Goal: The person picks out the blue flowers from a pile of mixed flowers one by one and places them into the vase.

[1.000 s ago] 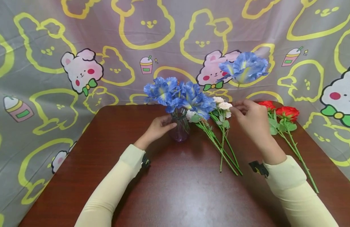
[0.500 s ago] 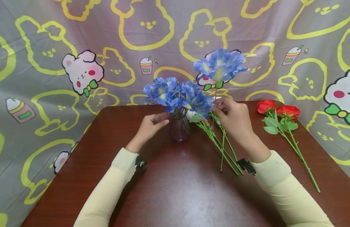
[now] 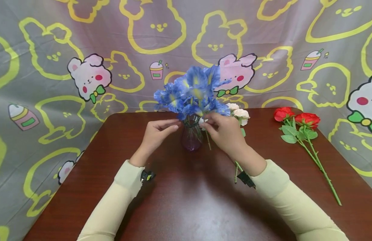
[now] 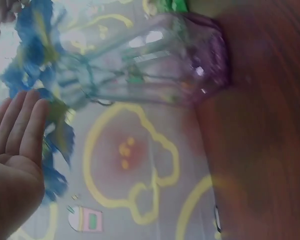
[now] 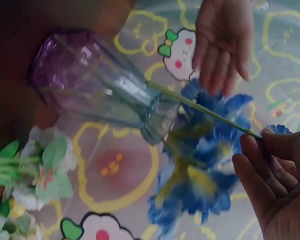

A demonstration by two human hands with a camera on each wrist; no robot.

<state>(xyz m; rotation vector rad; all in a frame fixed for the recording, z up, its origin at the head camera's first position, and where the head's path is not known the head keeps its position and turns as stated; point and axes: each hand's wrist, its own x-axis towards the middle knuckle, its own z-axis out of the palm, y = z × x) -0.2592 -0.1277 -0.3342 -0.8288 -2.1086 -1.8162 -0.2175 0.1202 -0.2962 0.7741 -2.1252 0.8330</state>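
Observation:
A faceted glass vase, clear above and purple at its base, stands upright on the table with blue irises in its mouth. My right hand pinches the green stem of another blue iris between thumb and fingertips. This flower's bloom overlaps the bunch in the head view. Its stem slants across the vase's neck in the right wrist view, the cut end outside the glass. My left hand is beside the vase's neck with fingers extended, holding nothing; the left wrist view shows its palm.
White roses lie on the brown table right of the vase, their stems mostly hidden behind my right hand and wrist. Farther right lie red roses with long thorny stems. A cartoon-print curtain hangs behind the table.
My right hand has carried the iris leftward and down, from above the white roses to the vase. My left hand has drawn slightly left from the vase.

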